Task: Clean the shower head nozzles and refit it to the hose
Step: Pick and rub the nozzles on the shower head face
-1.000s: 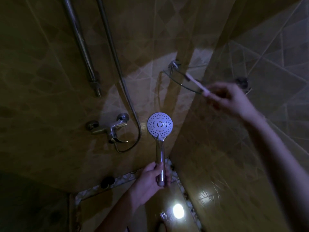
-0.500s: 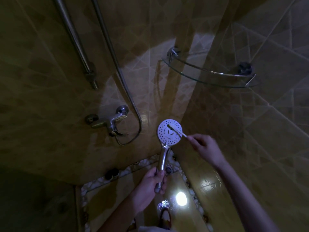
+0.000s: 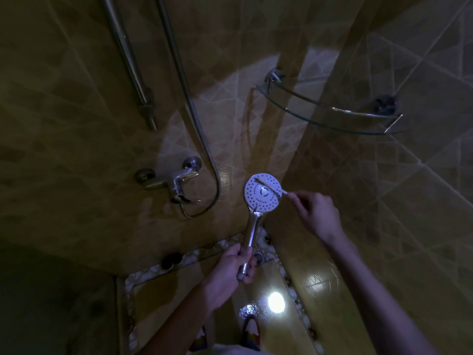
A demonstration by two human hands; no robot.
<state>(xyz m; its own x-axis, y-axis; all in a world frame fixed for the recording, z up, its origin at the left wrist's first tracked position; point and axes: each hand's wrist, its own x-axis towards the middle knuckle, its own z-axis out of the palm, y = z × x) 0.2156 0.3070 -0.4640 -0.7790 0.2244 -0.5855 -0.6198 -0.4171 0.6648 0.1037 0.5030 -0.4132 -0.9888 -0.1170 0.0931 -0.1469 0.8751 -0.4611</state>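
Shower head [image 3: 263, 192] sits face-up mid-frame, off the hose [image 3: 194, 119]. Your left hand [image 3: 231, 270] is wrapped round its handle w/ the right hand [image 3: 316, 213] pinching a toothbrush [image 3: 270, 188] across the nozzles. Chrome's slick; hard scrubbing could twist it loose.

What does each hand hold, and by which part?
Left hand grips the shower head by its handle's lower end; right hand pinches the toothbrush by its handle.

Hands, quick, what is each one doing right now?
Left hand: grips the shower head by its handle.
Right hand: pinches the toothbrush, bristles on the nozzles.
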